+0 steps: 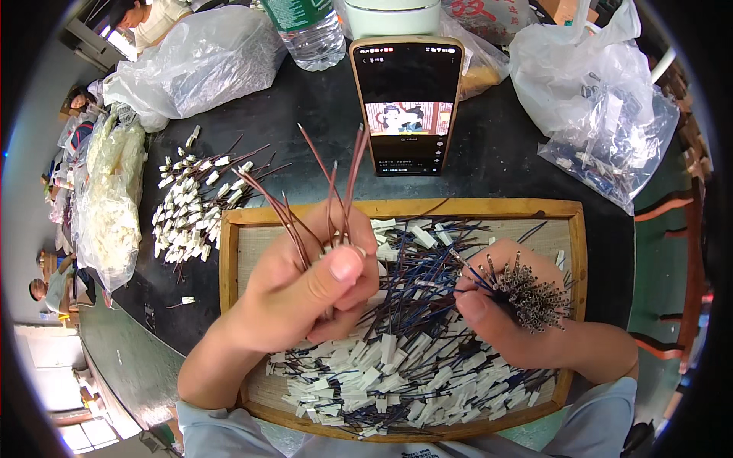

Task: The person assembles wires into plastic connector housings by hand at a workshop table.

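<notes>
My left hand (305, 294) is closed, pinching several brown wires (354, 168) between thumb and fingers. Their tips fan upward, and the lower ends are hidden in the grip. My right hand (508, 336) is wrapped round a thick bundle of wires (538, 298), whose bare metal terminals face up. One or two dark wires stick out past its thumb and fingertip toward the left. Both hands are above a wood-framed tray (321, 208). In it lies a heap of white plastic connectors (389, 382) with blue and brown wires.
A loose pile of white connectors with brown wires (187, 210) lies left of the tray. Behind it stand a phone (408, 76) with its screen lit and a water bottle (309, 34). Plastic bags (198, 65) crowd the back; another bag (603, 114) is at right. Other people sit far left.
</notes>
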Demonstrator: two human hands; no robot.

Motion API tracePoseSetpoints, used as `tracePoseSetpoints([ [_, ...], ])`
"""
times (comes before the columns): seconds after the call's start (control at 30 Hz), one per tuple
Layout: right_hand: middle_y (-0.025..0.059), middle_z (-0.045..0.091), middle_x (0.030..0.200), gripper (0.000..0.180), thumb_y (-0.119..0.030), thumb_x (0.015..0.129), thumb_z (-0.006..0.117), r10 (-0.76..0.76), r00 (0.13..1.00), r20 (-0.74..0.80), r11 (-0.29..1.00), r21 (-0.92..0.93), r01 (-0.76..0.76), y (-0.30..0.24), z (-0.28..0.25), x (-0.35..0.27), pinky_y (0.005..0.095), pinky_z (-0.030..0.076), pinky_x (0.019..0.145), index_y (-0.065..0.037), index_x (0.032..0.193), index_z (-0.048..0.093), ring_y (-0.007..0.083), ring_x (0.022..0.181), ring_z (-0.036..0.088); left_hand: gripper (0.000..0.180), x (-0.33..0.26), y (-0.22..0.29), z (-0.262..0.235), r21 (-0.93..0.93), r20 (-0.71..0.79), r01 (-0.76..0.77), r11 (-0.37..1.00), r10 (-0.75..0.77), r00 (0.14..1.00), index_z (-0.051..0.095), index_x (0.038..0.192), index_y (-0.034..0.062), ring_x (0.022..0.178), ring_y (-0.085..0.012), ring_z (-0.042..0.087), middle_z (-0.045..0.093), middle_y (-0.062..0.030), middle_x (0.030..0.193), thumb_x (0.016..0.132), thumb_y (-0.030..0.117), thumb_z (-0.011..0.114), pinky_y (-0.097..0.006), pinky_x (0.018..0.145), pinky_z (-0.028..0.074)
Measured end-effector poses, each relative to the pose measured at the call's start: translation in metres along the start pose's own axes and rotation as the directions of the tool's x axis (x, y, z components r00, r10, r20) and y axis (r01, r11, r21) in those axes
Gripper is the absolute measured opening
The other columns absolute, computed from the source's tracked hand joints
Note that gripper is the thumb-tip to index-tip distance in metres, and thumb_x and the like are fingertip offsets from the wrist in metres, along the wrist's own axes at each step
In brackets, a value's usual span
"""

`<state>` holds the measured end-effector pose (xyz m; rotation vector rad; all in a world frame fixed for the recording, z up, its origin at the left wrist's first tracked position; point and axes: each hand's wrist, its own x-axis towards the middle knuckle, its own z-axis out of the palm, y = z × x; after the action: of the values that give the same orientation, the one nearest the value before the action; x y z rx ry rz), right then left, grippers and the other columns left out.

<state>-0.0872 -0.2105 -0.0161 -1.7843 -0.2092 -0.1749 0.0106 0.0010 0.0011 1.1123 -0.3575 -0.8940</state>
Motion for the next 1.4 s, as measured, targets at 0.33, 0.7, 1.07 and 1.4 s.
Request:
tracePoseSetpoints([
  [0.33,0.0055,0.064,0.072,0.014,-0.005,0.078,0.069,0.032,0.997,0.069,0.994,0.103,-0.039,-0.008,-0.003,-0.002,0.0214,0.044,0.054,0.0,0.089,0.061,0.0078,0.059,0.059,0.022,-0.014,0.001,0.015,0.289,0.02,-0.022,0.957,0.016,1.0,0.054,0.099,-0.0004,0.062,-0.0021,0.045,0.055,-0.0023,0.085,0.093,0.021,0.053,-0.017,0.056,0.037],
  [0.7,0.0033,0.064,0.065,0.012,-0.007,0.073,0.073,0.012,1.0,0.023,0.998,0.06,-0.013,-0.003,0.002,-0.003,0.022,0.045,0.047,-0.004,0.08,0.064,0.0083,0.054,0.062,0.017,-0.013,0.0,0.013,0.44,0.075,-0.195,0.877,0.18,0.981,0.053,0.096,-0.0016,0.084,-0.0105,0.052,0.057,-0.0078,0.093,0.09,0.014,0.056,-0.025,0.078,0.041],
  [1.07,0.0078,0.067,0.078,0.027,-0.008,0.07,0.075,-0.135,0.985,0.109,0.991,-0.005,0.136,0.001,-0.004,-0.004,0.0236,0.049,0.057,-0.002,0.094,0.063,0.0159,0.064,0.066,0.019,-0.009,0.002,0.018,0.669,0.252,-0.33,0.665,0.215,0.944,0.053,0.095,-0.0017,0.073,-0.0105,0.054,0.06,-0.0116,0.089,0.089,0.016,0.057,-0.024,0.066,0.043],
  [1.4,0.0085,0.068,0.082,0.028,-0.01,0.071,0.074,-0.122,0.986,0.117,0.992,0.022,0.121,0.004,-0.005,-0.005,0.0237,0.049,0.059,-0.002,0.096,0.064,0.0163,0.067,0.067,0.023,-0.013,0.003,0.025,0.611,0.141,-0.253,0.75,0.212,0.967,0.055,0.098,-0.0021,0.075,-0.0134,0.058,0.062,-0.0123,0.092,0.091,0.02,0.055,-0.026,0.068,0.046],
])
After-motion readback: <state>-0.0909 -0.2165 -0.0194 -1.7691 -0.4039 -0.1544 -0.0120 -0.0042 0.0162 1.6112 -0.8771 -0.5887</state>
